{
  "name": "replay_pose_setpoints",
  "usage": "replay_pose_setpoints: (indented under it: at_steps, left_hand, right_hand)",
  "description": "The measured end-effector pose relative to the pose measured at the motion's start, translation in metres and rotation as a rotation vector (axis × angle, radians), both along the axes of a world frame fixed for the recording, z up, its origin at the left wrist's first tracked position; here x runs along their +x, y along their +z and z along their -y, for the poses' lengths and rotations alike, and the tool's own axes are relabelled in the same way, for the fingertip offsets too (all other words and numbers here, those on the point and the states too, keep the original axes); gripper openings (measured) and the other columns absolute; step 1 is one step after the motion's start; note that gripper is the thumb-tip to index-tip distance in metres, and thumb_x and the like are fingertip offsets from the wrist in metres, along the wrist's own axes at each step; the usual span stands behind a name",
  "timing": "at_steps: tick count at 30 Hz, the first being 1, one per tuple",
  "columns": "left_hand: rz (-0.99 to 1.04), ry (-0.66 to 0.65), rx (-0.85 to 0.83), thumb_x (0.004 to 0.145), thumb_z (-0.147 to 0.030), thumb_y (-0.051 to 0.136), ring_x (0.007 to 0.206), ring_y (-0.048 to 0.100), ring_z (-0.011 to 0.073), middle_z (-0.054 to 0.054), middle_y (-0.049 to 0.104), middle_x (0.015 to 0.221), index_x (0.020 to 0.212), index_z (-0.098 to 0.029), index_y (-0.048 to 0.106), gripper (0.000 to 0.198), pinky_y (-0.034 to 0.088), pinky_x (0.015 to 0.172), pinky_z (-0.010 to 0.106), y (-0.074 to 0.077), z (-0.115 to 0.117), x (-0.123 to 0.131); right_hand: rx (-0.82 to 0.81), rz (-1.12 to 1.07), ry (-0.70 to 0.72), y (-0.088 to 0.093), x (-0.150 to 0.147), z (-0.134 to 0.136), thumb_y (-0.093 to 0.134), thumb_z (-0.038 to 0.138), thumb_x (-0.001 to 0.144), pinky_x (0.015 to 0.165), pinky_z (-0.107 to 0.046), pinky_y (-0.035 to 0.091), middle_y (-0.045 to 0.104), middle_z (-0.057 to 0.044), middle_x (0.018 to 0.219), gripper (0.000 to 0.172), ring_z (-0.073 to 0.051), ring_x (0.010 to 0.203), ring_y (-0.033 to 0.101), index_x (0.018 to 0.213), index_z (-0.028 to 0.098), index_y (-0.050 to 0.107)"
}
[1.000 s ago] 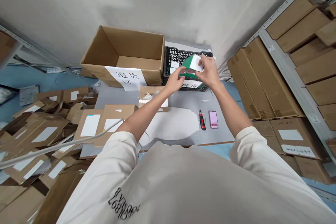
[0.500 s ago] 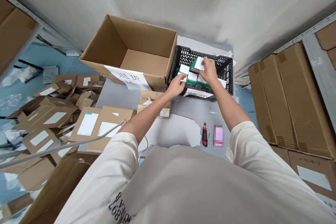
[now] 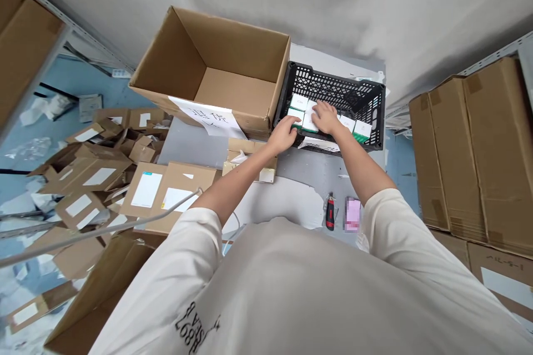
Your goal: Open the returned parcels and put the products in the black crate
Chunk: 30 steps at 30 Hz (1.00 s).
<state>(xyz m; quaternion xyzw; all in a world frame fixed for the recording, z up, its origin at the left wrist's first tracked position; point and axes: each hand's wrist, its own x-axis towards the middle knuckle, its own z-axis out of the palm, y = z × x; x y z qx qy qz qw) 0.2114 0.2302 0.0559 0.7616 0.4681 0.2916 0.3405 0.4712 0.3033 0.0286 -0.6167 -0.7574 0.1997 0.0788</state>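
Several small white-topped boxes with green sides (image 3: 299, 102) stand in rows inside a black plastic crate (image 3: 377, 100). My right hand (image 3: 326, 116) lies over the boxes in the middle, its fingers stretched across their tops and hiding parts of them. At the crate's front left corner, my left hand (image 3: 283, 134) rests with its fingertips against the front left white box (image 3: 295, 115); its fingers are slightly bent and apart. A paper label (image 3: 320, 144) hangs on the crate's front side.
Left of the crate stands a large open cardboard box (image 3: 233, 91) with a handwritten sheet. On the table are a small carton (image 3: 266, 174), flat cardboard parcels (image 3: 175, 188), a red and black utility knife (image 3: 330, 212) and a pink item (image 3: 352, 214). Used cartons (image 3: 95, 169) heap up at left.
The green and white box that my right hand held tilted above the others is down among them. My right hand has lowered and lies flatter. The view has shifted slightly.
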Motion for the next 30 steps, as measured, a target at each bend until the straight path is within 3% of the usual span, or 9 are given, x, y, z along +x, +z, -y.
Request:
replay_pose_setpoints:
  at_steps: [8,14,22,26,30]
  left_hand:
    - [-0.020,0.009,0.033,0.098,-0.008,0.051,0.136,0.070,0.0285,0.012,0.075,0.145,0.134,-0.021,0.074,0.044,0.057,0.125,0.047,0.003,0.012,-0.015]
    - [-0.017,0.038,0.012,0.099,-0.007,0.050,0.128,0.074,0.0272,0.012,0.076,0.140,0.130,-0.020,0.076,0.042,0.061,0.118,0.044,0.008,0.027,-0.033]
    - [-0.065,0.146,-0.067,0.098,-0.011,0.054,0.122,0.075,0.0275,0.011,0.080,0.130,0.129,-0.020,0.077,0.039,0.063,0.113,0.044,-0.004,0.060,-0.094]
    - [-0.130,0.205,-0.176,0.098,-0.014,0.057,0.124,0.076,0.0285,0.013,0.078,0.139,0.135,-0.021,0.076,0.042,0.061,0.116,0.046,-0.016,0.082,-0.128]
    - [-0.315,0.222,-0.269,0.096,-0.015,0.062,0.134,0.072,0.0334,0.013,0.075,0.146,0.142,-0.025,0.073,0.048,0.057,0.122,0.050,-0.021,0.104,-0.158]
  right_hand:
    - [0.043,-0.067,-0.007,-0.005,0.008,0.019,0.045,0.072,0.114,0.138,-0.077,0.030,0.059,-0.021,0.176,0.073,-0.047,0.165,0.048,0.154,0.018,0.075]
    - [0.173,-0.167,0.023,0.007,0.003,0.044,0.048,0.068,0.115,0.137,-0.075,0.036,0.062,-0.022,0.172,0.067,-0.046,0.161,0.052,0.149,0.019,0.076]
    - [0.302,-0.425,0.182,0.037,-0.061,0.101,0.054,0.051,0.115,0.128,-0.062,0.052,0.078,-0.016,0.143,0.039,-0.038,0.141,0.067,0.129,0.027,0.081]
    - [0.242,-0.514,0.113,0.020,-0.107,0.146,0.060,0.043,0.109,0.113,-0.052,0.061,0.079,-0.013,0.128,0.026,-0.032,0.121,0.074,0.117,0.026,0.078]
    - [0.021,-0.477,-0.191,-0.019,-0.151,0.197,0.074,0.039,0.092,0.102,-0.049,0.065,0.079,-0.008,0.115,0.020,-0.028,0.099,0.075,0.107,0.026,0.070]
